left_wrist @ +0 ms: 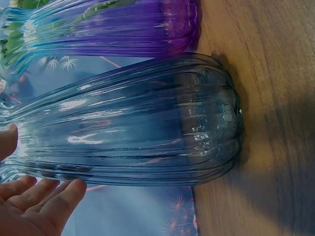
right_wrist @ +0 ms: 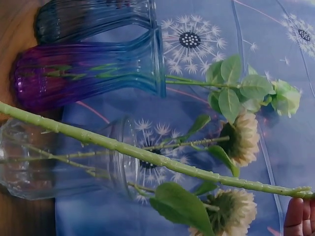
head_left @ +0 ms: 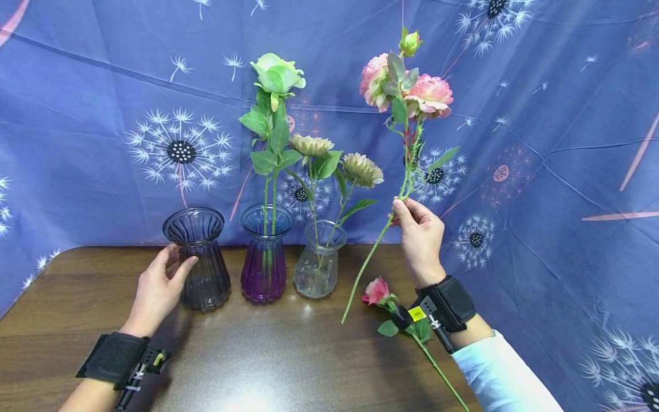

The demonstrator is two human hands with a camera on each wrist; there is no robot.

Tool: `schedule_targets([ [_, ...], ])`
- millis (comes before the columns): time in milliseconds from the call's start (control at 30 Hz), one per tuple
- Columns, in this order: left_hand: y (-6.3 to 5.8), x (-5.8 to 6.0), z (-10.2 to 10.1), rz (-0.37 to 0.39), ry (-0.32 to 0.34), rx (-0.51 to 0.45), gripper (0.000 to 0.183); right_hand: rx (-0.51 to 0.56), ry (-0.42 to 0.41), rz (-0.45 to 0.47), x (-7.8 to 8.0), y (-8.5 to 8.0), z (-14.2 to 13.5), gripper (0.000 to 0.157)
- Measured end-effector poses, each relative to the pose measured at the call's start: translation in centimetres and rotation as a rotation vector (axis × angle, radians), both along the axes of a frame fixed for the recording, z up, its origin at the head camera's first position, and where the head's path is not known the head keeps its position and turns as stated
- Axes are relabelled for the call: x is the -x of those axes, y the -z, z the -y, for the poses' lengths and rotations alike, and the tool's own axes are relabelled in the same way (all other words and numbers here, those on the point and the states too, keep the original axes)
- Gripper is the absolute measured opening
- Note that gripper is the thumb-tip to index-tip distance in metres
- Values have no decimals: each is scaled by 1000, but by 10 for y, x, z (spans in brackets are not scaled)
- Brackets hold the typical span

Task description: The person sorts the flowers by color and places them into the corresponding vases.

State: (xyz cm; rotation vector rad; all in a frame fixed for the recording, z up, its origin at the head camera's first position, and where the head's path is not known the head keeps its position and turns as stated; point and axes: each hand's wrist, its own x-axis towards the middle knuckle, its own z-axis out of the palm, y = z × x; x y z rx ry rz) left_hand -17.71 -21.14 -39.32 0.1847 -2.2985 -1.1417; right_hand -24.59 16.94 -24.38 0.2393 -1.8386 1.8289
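Observation:
At the left, a dark grey ribbed glass vase (head_left: 206,280) stands upright on the table, nothing in it. My left hand (head_left: 158,283) holds it at the neck, thumb on the near side and fingers round the left side. Raised at the right, my right hand (head_left: 422,243) pinches the green stem (right_wrist: 147,155) of an artificial pink peony spray (head_left: 429,96) with two blooms and a bud. Its bare stem end slants down to the left, over the table in the head view. Beneath the right wrist lies a pink rose (head_left: 377,290), partly hidden by the wrist strap.
A purple-blue vase (head_left: 264,274) with a pale green rose (head_left: 278,74) stands beside the dark one. Right of it, a clear glass vase (head_left: 315,277) holds two cream flowers (head_left: 362,170). Behind the wooden table (head_left: 288,355) hangs a blue dandelion-print cloth (head_left: 329,34).

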Motion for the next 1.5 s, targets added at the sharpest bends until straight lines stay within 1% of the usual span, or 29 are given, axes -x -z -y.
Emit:
schedule_targets([
  [200, 0, 1, 0, 22, 7, 0, 58, 9, -10, -13, -1, -1, 7, 6],
  [433, 1, 1, 1, 0, 1, -4, 54, 17, -22, -50, 0, -5, 20, 7],
  [600, 2, 1, 1, -5, -1, -3, 54, 9, -38, -76, 1, -8, 31, 13],
  [800, 2, 1, 3, 23, 5, -8, 58, 14, -73, -112, 1, -16, 48, 18],
  [933, 1, 1, 3, 39, 10, -6, 60, 13, -97, -124, 0, -21, 60, 16],
  [1133, 1, 1, 3, 26, 11, -11, 59, 5, -149, -142, -2, -31, 77, 19],
  [1300, 1, 0, 3, 25, 8, -11, 59, 16, -185, -143, -3, -40, 94, 18],
  [1500, 1, 1, 3, 32, 8, -16, 59, 17, -217, -146, -4, -46, 113, 19],
])
